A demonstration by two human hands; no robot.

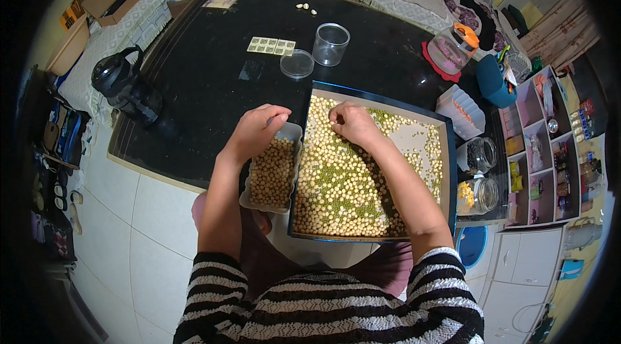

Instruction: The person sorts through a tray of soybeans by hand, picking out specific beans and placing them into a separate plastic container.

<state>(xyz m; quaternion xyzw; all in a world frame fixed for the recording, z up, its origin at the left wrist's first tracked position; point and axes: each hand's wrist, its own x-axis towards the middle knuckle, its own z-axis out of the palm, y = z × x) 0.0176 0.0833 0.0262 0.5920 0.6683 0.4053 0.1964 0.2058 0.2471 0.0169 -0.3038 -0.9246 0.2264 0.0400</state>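
Note:
A shallow box with a dark blue rim lies before me, holding many pale round beans mixed with small green beans. My right hand is over its upper left part, fingertips curled down at the beans; whether they pinch one is hidden. Left of the box stands a pale plastic tub filled with round beans of the pale kind. Above the tub's upper left edge is my left hand, fingers bent with the thumb beside them; its palm is hidden, so I cannot tell if it holds anything.
Past the box stand a clear plastic jar and a round clear lid. A dark jug is at the left. On the right are a ribbed white container, two glass jars, a pitcher with an orange lid and a compartment shelf.

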